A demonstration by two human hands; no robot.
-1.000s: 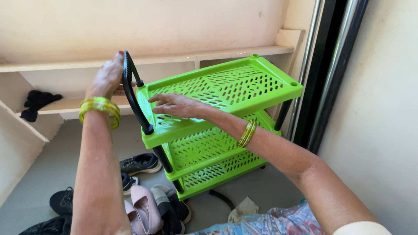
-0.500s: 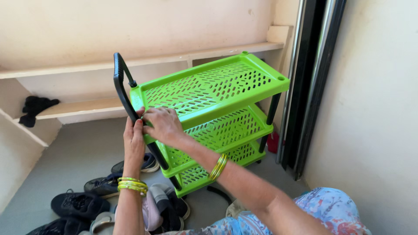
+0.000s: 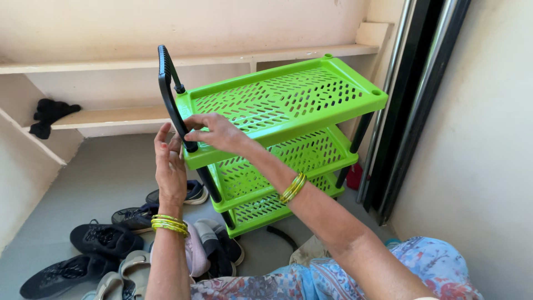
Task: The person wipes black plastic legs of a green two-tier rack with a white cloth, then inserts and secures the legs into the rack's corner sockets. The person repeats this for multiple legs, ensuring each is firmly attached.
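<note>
A bright green plastic rack [image 3: 288, 100] with three perforated tiers stands on black posts in front of me. A black loop handle [image 3: 165, 83] rises from its near left corner. My right hand [image 3: 214, 133] reaches across that corner of the top tier, its fingers pinched on the lower end of the handle where it enters the tray. My left hand [image 3: 169, 166] is raised just left of the same spot, palm toward the handle, fingers apart and brushing it. Both wrists carry yellow bangles.
Several dark shoes [image 3: 102, 239] and pale sandals [image 3: 194, 250] lie on the grey floor to the left of the rack. A black cloth [image 3: 50, 114] sits on a low wall shelf [image 3: 116, 118]. A dark sliding door frame [image 3: 411, 105] stands at the right.
My left hand has come down from the handle's top to its base. My right hand has shifted from the tray surface onto the handle's lower end. The view has moved closer.
</note>
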